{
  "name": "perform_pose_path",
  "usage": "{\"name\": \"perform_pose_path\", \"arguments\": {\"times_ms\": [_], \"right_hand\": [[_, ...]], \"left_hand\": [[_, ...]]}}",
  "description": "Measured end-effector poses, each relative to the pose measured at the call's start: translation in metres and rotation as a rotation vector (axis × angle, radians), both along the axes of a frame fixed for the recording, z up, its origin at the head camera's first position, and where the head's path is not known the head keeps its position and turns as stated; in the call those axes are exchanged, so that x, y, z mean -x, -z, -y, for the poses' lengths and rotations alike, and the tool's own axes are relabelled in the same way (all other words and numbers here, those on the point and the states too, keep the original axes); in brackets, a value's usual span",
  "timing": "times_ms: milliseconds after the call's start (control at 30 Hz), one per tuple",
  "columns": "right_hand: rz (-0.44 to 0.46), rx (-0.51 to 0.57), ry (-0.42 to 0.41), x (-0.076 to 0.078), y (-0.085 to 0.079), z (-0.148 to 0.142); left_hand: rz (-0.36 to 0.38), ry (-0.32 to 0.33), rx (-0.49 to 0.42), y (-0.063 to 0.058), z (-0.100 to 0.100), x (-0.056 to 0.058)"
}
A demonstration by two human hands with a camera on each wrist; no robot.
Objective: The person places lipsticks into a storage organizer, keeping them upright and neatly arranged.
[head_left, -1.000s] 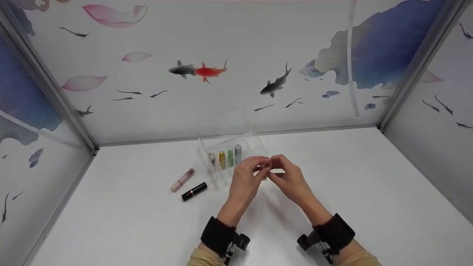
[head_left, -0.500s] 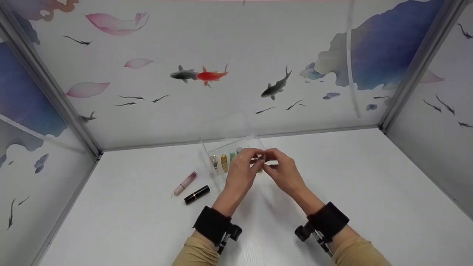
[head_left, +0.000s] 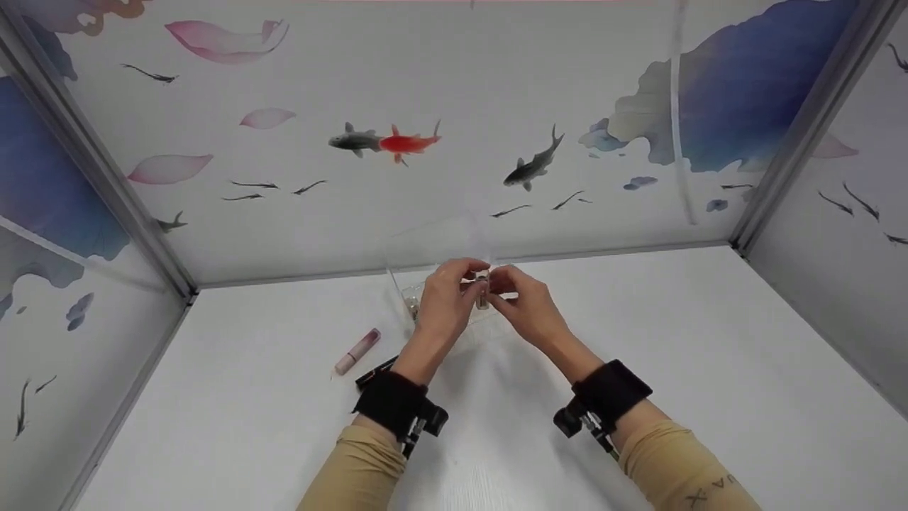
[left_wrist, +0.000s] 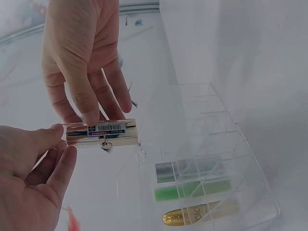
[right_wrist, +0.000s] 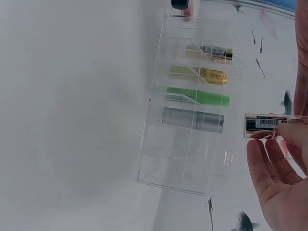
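Over the clear compartment box [head_left: 472, 341], both hands hold a clear-cased lipstick tube [head_left: 483, 292] with a metallic inside and a barcode label. My left hand [head_left: 445, 298] pinches its upper end, as the left wrist view shows. From the other side, my right hand [head_left: 530, 306] pinches the tube with its thumb against the label. Inside the box, a silver tube [right_wrist: 193, 120], a green tube [right_wrist: 198, 96], a gold tube [right_wrist: 214, 76] and a similar labelled tube [right_wrist: 219, 53] lie in separate slots. The tube's lower end stands apart from the box.
Left of the box, a pink lip gloss tube [head_left: 358, 351] lies on the white table [head_left: 681, 369]. A black lipstick [head_left: 376, 374] beside it is partly hidden behind the left wrist strap. The box's clear lid stands raised near the back wall [head_left: 454, 85].
Both hands have moved left and farther from me with the lipstick tube, over the box. The tube now shows more upright, and my left wrist covers part of the black lipstick.
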State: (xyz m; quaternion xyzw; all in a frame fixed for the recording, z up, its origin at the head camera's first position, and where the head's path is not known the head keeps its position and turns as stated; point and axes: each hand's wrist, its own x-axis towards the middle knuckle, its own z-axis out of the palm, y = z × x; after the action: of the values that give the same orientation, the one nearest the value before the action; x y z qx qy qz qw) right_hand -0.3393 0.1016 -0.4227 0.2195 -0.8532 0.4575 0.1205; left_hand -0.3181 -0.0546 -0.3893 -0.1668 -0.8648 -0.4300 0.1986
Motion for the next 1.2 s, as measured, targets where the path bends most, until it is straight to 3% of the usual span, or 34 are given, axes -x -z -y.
{"name": "perform_pose_path", "arguments": {"times_ms": [233,533,767,1200], "right_hand": [[0.033,0.014,-0.004,0.012,-0.002,0.006],[-0.032,0.013,0.099,0.027,-0.008,0.017],[-0.056,-0.021,0.163,0.034,-0.005,0.022],[-0.056,-0.084,0.203,0.048,0.009,0.023]], "left_hand": [[0.001,-0.021,-0.003,-0.001,0.002,0.012],[0.051,-0.101,-0.03,0.004,-0.001,0.03],[0.05,-0.097,-0.07,0.01,-0.005,0.04],[0.038,-0.135,0.129,0.018,-0.009,0.051]]}}
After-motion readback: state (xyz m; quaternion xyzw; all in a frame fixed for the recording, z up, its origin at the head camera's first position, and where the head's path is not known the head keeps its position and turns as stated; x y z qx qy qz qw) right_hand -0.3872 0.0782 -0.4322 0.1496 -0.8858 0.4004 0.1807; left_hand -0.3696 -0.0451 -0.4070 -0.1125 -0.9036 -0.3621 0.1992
